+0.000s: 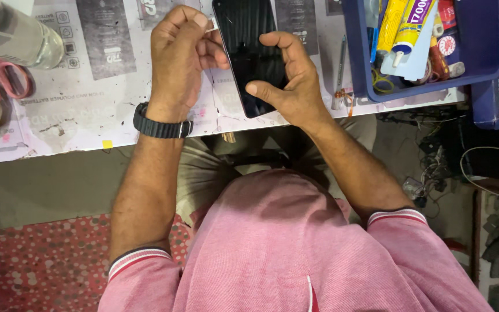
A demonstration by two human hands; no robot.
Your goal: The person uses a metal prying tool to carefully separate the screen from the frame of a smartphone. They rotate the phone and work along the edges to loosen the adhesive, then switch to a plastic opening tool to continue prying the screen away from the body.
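Note:
A black smartphone (248,40) lies screen-up on the paper-covered worktable (88,110), tilted slightly. My right hand (289,81) grips its lower right side, thumb lying across the glass. My left hand (179,55), with a black watch on the wrist, is pinched on a small white piece (212,24) at the phone's left edge. What that piece is cannot be made out. The top of the phone runs out of view.
A blue plastic bin (480,63) with glue tubes and small tools stands at the upper right. A thin metal tool (340,69) lies beside it. Pink-handled scissors (4,78) and a clear bottle (15,34) lie at the left. Tangled cables (434,162) lie on the floor, right.

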